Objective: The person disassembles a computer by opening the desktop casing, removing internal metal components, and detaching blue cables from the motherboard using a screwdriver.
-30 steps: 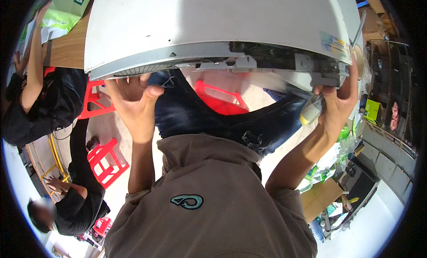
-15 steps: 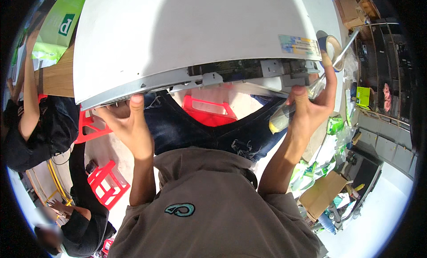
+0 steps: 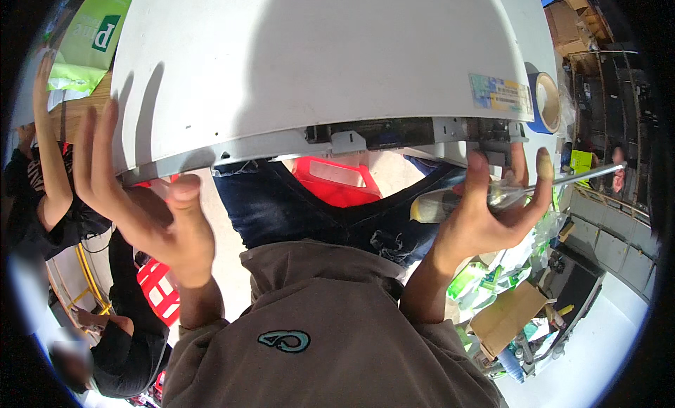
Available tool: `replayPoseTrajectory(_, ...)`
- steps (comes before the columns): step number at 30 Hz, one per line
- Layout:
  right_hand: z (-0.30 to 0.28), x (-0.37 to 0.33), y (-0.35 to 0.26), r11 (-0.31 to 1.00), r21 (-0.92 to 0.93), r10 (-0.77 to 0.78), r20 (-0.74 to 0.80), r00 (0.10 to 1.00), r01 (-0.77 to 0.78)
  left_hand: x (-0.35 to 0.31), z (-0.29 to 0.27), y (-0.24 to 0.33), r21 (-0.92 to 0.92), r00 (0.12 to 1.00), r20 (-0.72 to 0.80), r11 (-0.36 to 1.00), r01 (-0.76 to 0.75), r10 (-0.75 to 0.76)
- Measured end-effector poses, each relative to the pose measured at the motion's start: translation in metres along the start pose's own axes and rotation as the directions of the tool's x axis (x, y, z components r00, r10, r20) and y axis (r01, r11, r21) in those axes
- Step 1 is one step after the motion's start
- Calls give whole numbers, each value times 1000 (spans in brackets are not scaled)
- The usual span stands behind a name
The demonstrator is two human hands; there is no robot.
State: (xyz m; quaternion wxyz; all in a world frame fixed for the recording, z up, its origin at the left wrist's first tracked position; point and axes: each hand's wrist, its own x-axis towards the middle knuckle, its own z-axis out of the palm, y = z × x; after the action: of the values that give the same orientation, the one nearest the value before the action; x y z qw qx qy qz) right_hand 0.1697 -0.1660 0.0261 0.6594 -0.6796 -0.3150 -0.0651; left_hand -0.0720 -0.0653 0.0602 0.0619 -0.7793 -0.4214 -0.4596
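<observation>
A large white metal casing (image 3: 190, 63), like a computer case, lies in front of me, a grey slotted metal edge and dark gaps along its near side. At its near left corner my left hand (image 3: 158, 229) is spread open, fingers apart, holding nothing. My right hand (image 3: 485, 222) grips a screwdriver (image 3: 431, 205) with a clear, yellow-ended handle; its long metal shaft points out to the right past my fingers. The right thumb and a fingertip are close to the casing's near right corner; whether they touch it I cannot tell. A printed sticker (image 3: 499, 92) is on the casing.
A blue tape roll (image 3: 546, 102) stands right of the casing. Red plastic stools (image 3: 334, 179) are below and left. Another person's arm (image 3: 49, 141) rests at a wooden table beside a green bag (image 3: 91, 39). A cardboard box (image 3: 510, 320) and plastic packaging lie at right.
My left hand has come off the casing's near edge and opened at the left. The right hand has moved lower, and the screwdriver shaft has swung down toward level. The casing has shifted slightly.
</observation>
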Motion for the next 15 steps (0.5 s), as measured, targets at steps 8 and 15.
replayPoseTrajectory(8, -4, -4, -3, 1000, 14, 0, -47, 999, 0, 14, -8, 9, 118, 968, 239, 992, 50, -77)
replayPoseTrajectory(15, -10, 10, 6, 990, 138, 15, 84, 996, -27, 18, -6, 25, 159, 956, 293, 987, -28, -20)
